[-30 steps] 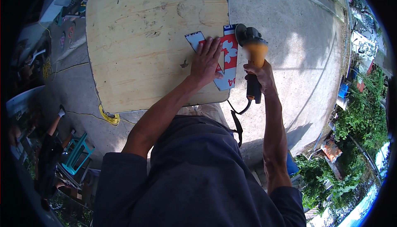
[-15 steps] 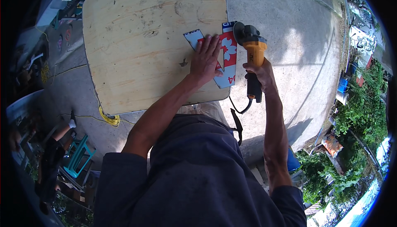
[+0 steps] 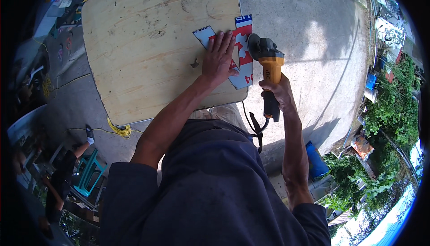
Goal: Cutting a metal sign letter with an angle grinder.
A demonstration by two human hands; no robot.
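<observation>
Seen from above, a person's left hand point(image 3: 217, 64) lies flat on a V-shaped piece of sheet point(image 3: 244, 78), printed red, white and blue with a white flower. Its fingers are slightly apart and its thumb stands away from them. The piece rests at the right-hand side of a worn wooden table point(image 3: 143, 62), towards the person, its right edge jutting a little past the tabletop. The right hand point(image 3: 278, 91) has its fingers clamped around the body of an orange and black grinder point(image 3: 271, 69), held upright in view beside the table, over a concrete floor point(image 3: 313, 67).

Compared with a second ago, the grinder's disc point(image 3: 253, 44) has moved along the right edge, from the blue upper end down to beside the flower. Whether it touches the sheet cannot be told. The left hand has stayed on the piece, while the table and piece sit further left and higher in view. At the far left, a co-worker's foot point(image 3: 90, 132) now reaches further right, above a teal stool point(image 3: 89, 174).
</observation>
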